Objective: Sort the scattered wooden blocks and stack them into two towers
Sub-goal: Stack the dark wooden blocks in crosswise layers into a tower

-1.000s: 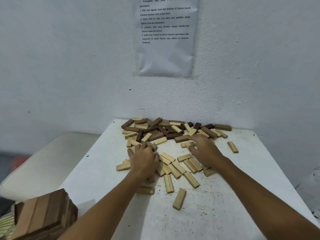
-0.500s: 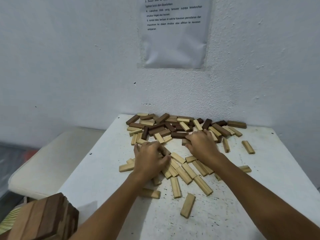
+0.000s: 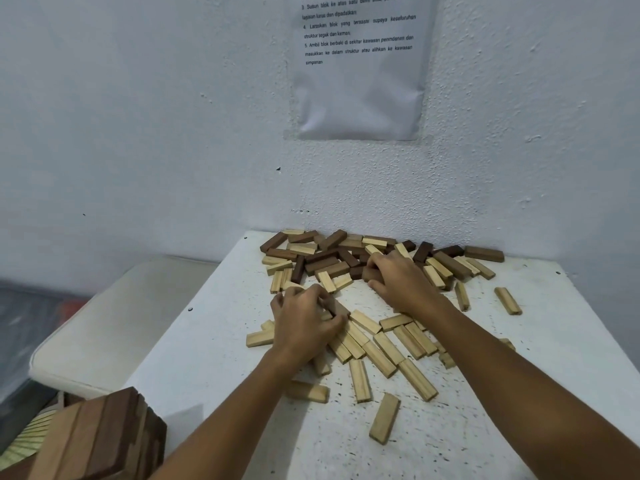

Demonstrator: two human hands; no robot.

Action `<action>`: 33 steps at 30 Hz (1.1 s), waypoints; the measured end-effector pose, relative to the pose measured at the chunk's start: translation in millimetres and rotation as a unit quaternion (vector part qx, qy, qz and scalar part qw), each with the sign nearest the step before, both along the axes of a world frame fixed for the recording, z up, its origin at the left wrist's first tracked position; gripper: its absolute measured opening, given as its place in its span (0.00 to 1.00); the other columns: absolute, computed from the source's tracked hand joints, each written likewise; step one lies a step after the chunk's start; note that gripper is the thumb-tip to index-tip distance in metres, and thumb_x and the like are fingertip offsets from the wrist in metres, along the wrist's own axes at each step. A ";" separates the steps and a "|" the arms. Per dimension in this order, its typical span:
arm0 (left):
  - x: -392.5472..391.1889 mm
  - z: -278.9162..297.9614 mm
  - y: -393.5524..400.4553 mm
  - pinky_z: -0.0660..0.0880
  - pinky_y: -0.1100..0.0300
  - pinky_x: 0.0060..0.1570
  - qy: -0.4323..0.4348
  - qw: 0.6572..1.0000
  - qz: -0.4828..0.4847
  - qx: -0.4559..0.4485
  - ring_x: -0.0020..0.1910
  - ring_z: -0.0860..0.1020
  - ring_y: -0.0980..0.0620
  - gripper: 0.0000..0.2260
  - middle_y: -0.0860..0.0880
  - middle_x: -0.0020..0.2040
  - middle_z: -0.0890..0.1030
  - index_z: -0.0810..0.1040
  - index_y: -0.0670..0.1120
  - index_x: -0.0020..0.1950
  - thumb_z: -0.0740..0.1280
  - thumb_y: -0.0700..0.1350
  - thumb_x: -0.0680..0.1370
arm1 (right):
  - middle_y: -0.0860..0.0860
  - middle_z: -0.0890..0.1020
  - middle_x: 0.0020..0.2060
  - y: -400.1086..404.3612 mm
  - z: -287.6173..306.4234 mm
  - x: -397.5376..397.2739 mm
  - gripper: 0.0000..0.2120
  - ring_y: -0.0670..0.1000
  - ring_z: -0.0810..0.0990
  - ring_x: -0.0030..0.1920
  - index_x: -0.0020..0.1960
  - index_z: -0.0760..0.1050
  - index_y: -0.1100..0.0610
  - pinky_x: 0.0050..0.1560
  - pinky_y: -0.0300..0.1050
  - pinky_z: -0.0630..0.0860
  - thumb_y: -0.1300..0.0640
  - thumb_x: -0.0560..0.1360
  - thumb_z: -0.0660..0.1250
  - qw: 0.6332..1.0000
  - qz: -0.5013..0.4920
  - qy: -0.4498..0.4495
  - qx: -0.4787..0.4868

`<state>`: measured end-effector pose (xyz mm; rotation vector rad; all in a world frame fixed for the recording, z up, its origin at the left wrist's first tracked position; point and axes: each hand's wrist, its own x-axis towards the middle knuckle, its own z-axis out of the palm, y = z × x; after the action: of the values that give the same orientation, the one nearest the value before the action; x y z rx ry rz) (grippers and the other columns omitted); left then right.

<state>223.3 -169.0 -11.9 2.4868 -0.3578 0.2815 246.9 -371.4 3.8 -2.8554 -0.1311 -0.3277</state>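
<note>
Wooden blocks, pale and dark brown, lie scattered flat across the white bench, the dark ones heaped mostly at the far edge against the wall. My left hand has its fingers curled round a dark block among the pale ones. My right hand, just beyond, curls its fingers onto dark blocks at the heap's near edge, though I cannot tell whether it grips any.

The single head-worn camera is looking forward and down from close above the white speckled table, facing the white textured wall.
</note>
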 end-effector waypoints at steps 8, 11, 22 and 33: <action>-3.5 -0.2 1.3 0.57 0.49 0.68 -0.016 1.000 0.010 -0.021 0.62 0.71 0.52 0.17 0.56 0.50 0.77 0.76 0.52 0.56 0.71 0.58 0.71 | 0.52 0.79 0.45 1.3 4.1 -0.4 0.02 0.53 0.78 0.49 0.44 0.77 0.54 0.42 0.43 0.69 0.57 0.74 0.70 0.998 -0.023 0.015 0.055; -6.7 3.3 2.7 0.54 0.48 0.70 -0.027 0.999 0.004 -0.044 0.61 0.71 0.53 0.17 0.56 0.51 0.78 0.76 0.52 0.55 0.73 0.57 0.70 | 0.52 0.82 0.45 1.9 8.0 -9.1 0.04 0.50 0.78 0.46 0.49 0.81 0.57 0.45 0.44 0.74 0.59 0.74 0.71 0.989 -0.031 -0.011 0.141; -77.9 23.5 29.6 0.74 0.55 0.50 0.007 0.990 -0.139 -0.028 0.54 0.74 0.52 0.25 0.53 0.55 0.80 0.78 0.49 0.61 0.75 0.57 0.68 | 0.51 0.77 0.29 34.0 42.1 -118.5 0.09 0.47 0.73 0.30 0.36 0.80 0.62 0.33 0.40 0.67 0.58 0.70 0.76 0.962 -0.006 0.088 0.260; -168.7 1.0 101.3 0.73 0.65 0.50 0.043 0.981 -0.185 -0.034 0.49 0.75 0.61 0.25 0.60 0.50 0.82 0.83 0.52 0.56 0.70 0.62 0.63 | 0.49 0.69 0.23 104.4 15.0 -230.4 0.22 0.49 0.69 0.27 0.25 0.62 0.54 0.32 0.45 0.66 0.59 0.70 0.72 0.969 0.011 0.144 0.200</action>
<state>54.6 -67.7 -10.9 2.2997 -0.7472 0.0324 16.5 -267.0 18.7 -2.4629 -0.0331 0.0651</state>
